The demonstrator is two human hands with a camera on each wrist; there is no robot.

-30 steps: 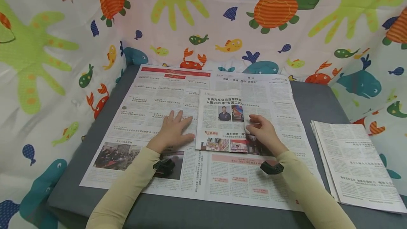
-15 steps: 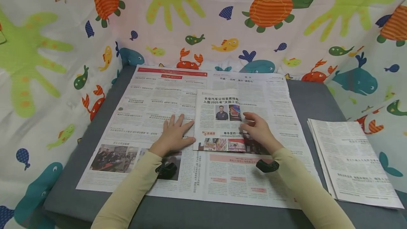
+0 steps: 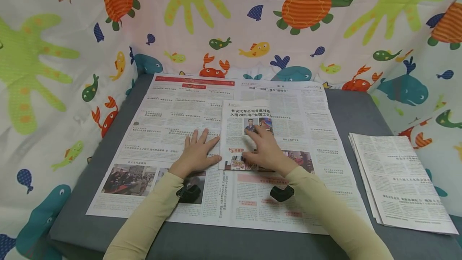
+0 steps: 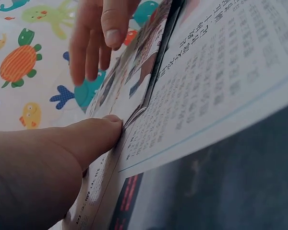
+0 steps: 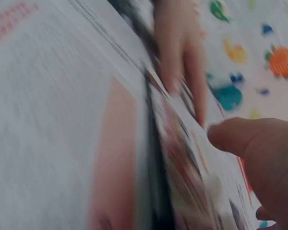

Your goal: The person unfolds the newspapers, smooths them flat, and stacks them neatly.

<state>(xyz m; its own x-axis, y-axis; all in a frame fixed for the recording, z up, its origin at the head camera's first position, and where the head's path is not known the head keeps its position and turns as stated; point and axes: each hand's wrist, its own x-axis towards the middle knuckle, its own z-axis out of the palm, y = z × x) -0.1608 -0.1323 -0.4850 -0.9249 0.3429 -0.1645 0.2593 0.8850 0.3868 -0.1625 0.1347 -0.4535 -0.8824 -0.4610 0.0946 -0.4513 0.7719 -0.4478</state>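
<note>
A folded newspaper (image 3: 231, 131) with headlines and colour photos lies on a large newspaper sheet (image 3: 325, 127) spread flat. My left hand (image 3: 193, 156) rests on the sheet with fingers spread, its thumb along the folded newspaper's left edge. In the left wrist view, the left thumb (image 4: 103, 134) touches that folded edge. My right hand (image 3: 266, 151) is over the folded newspaper, fingers extended and thumb apart, covering part of its photos. It holds nothing. The right wrist view is blurred, with the right thumb (image 5: 230, 136) over the printed page.
A stack of folded newspapers (image 3: 408, 187) lies at the right on the grey table (image 3: 202, 240). A white curtain (image 3: 231, 23) printed with sea animals stands behind and at both sides. Each wrist wears a black band (image 3: 282, 193).
My right hand has moved left from the folded newspaper's right edge to over its middle, its fingers straightening. The left hand stays by the left edge. The head view has shifted slightly.
</note>
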